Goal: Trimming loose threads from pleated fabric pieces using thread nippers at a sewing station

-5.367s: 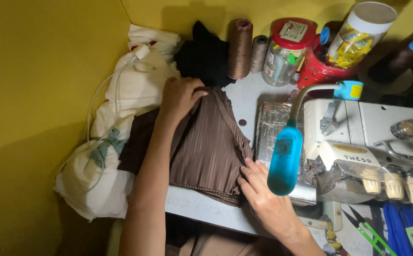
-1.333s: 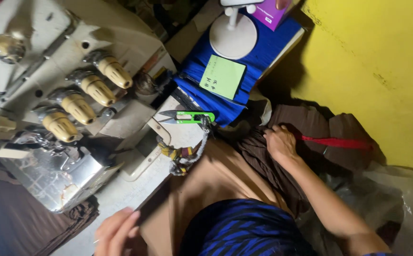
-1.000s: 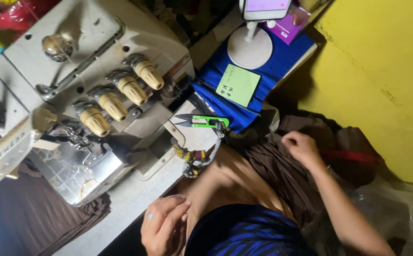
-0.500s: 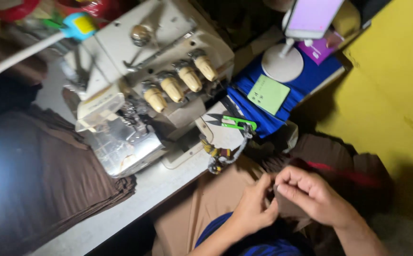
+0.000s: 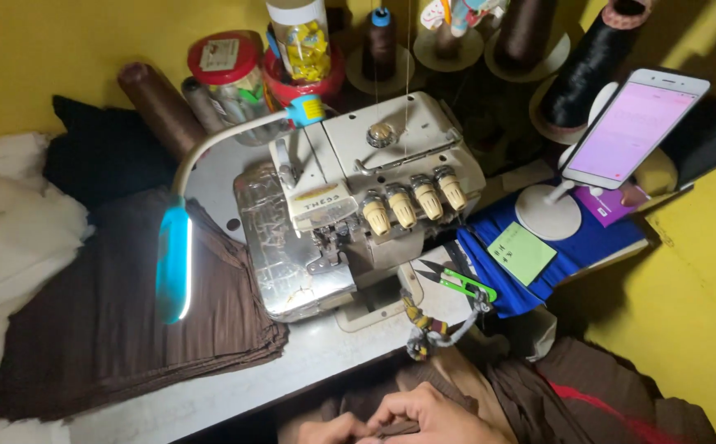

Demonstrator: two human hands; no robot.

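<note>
Yellow walls enclose our table point(image 5: 234, 386); view has swung back onto the overlock machine point(image 5: 358, 222). Our left hand point(image 5: 333, 429) and right hand point(image 5: 432, 418), both grips pinched on brown fabric point(image 5: 530, 395), are now together at our lap.

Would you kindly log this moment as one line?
left hand: pinching brown fabric | right hand: same fabric | overlock machine: untouched | thread snips: on table

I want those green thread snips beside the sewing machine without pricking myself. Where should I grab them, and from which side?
Take the green thread snips by the green handle end, which points right toward the blue cloth. The dark pointed blades aim left, toward the sewing machine, so come in from the right and above. They lie flat on the table edge, so pinching the handle's two sides would probably work best.
</note>
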